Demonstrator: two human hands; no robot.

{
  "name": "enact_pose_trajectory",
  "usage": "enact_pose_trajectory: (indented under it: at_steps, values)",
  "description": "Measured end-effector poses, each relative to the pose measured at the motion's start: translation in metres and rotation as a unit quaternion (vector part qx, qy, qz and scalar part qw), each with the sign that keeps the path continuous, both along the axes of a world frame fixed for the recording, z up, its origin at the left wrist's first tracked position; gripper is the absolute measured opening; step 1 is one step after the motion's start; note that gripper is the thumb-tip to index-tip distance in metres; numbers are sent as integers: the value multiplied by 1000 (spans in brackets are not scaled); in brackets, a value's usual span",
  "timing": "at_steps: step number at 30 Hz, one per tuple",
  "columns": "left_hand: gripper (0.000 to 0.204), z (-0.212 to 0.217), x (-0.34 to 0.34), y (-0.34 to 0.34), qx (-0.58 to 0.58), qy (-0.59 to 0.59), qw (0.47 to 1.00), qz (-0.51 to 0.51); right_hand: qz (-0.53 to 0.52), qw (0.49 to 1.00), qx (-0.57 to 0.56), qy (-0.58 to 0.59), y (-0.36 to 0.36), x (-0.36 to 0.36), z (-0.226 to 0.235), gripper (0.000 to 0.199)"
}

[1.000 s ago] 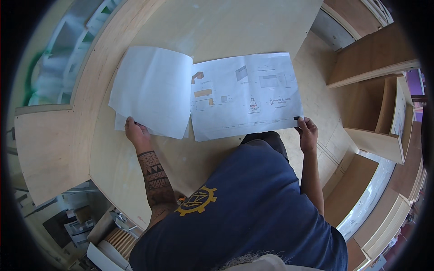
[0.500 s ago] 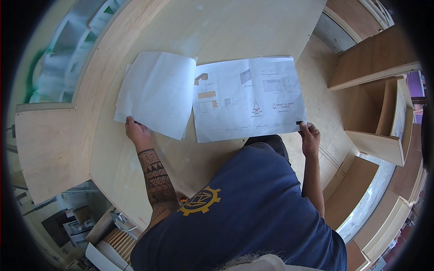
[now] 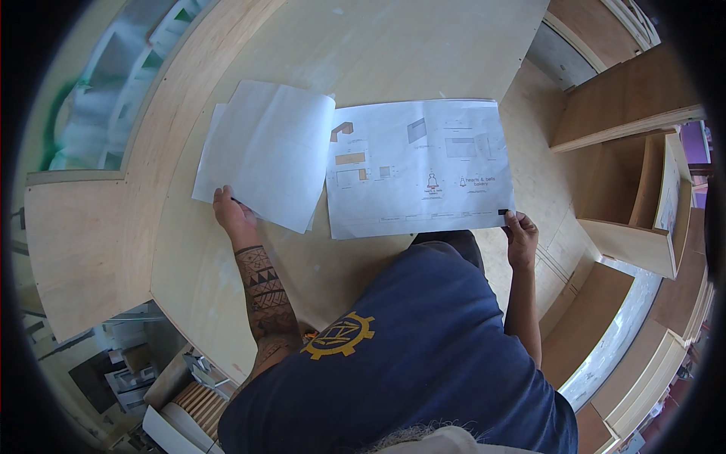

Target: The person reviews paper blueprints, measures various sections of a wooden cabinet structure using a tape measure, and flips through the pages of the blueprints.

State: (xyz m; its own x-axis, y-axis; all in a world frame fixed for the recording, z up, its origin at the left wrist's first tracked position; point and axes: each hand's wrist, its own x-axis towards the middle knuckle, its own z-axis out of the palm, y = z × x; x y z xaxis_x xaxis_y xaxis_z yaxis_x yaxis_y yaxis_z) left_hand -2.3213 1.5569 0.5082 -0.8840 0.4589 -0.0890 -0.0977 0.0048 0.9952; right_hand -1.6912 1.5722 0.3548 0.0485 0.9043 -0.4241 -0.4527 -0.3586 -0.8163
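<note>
A set of white paper sheets lies spread over the wooden tabletop point(image 3: 287, 261), opened like a booklet. The turned-over sheets point(image 3: 261, 151) on the left show blank sides. On the right, a drawing sheet point(image 3: 416, 166) carries small furniture sketches, plan views and bell emblems. My left hand point(image 3: 234, 216) is closed on the lower edge of the turned-over sheets; a small dark spot shows beside its fingers. My right hand point(image 3: 520, 238) pinches the lower right corner of the drawing sheet between thumb and fingers, with that corner past the table edge.
A raised wooden border point(image 3: 162, 113) curves along the left of the tabletop. To the right stand an open wooden cabinet box point(image 3: 628, 246) and a large panel point(image 3: 628, 94). Slatted wood point(image 3: 198, 412) and other items lie at lower left.
The turned-over sheets have shifted, baring more of a sheet beneath at their left. My left hand has moved slightly up and right. The drawing sheet and my right hand have slid slightly right.
</note>
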Motion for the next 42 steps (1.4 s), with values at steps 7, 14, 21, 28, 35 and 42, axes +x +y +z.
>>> enact_pose_trajectory:
  at_steps: [7, 14, 21, 28, 35, 42]
  values:
    - [65, 0, 7, 4, -19, 2, 1000, 24, -15, 999, -30, -22, -7, 0, 3, 18]
    - [62, 3, 13, 5, -33, 12, 999, 29, -23, 999, -29, -5, -10, 3, -3, 22]
    - [51, 7, 12, 2, 9, -21, 1000, -21, -14, 999, -31, -2, -7, 3, -4, 22]
    - [47, 7, 9, -2, 22, -30, 999, 11, -11, 999, -35, -18, -1, 6, -4, 21]
    - [46, 2, 6, -8, 27, -48, 998, 28, -8, 999, -30, -10, 5, 8, -5, 20]
    - [45, -3, 1, -10, 18, -37, 999, 15, 1, 1000, -26, 6, 7, 8, -6, 19]
